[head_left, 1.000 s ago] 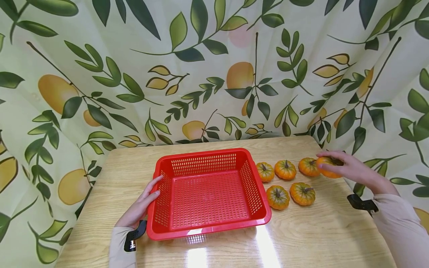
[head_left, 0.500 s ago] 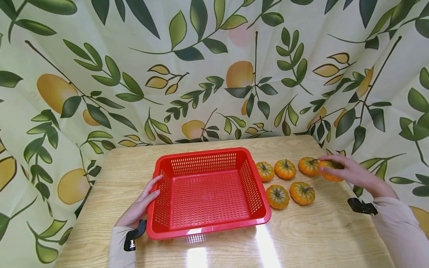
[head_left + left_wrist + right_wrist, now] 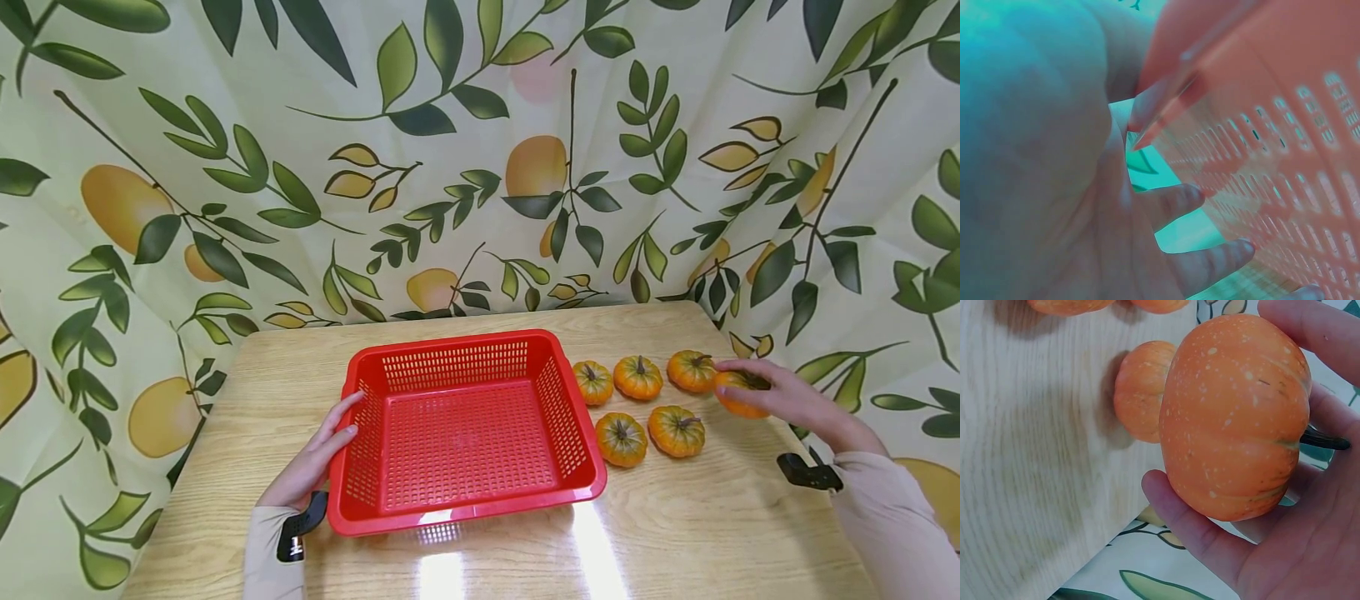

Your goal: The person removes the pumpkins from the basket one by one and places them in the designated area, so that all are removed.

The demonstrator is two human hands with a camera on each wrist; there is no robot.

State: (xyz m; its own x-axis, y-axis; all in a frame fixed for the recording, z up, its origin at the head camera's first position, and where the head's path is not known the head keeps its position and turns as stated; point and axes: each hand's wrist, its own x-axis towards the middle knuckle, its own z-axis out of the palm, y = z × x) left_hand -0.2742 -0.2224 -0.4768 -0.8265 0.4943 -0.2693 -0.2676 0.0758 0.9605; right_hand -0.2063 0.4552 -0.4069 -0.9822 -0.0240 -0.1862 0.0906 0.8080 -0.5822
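Observation:
A red plastic basket (image 3: 465, 442) with slotted walls stands in the middle of the table, nothing inside it. My left hand (image 3: 315, 458) holds its left side; in the left wrist view, fingertips touch the slotted outer wall below the rim. At the table's right edge, my right hand (image 3: 795, 396) grips a small orange pumpkin (image 3: 1235, 419) between thumb and fingers. Its dark stem points toward the palm, and its speckled underside faces the right wrist camera. Just left of it sits another pumpkin (image 3: 691, 371) in the back row.
Two more pumpkins, one nearer (image 3: 638, 378) and one beside the basket (image 3: 592, 382), continue the back row. Two others, one left (image 3: 621, 440) and one right (image 3: 677, 432), lie in front. A leaf-patterned cloth (image 3: 465, 208) hangs behind the wooden table (image 3: 720, 517).
My right hand has shifted slightly nearer to me with the pumpkin in its grip. The left hand, basket and other pumpkins have stayed in place.

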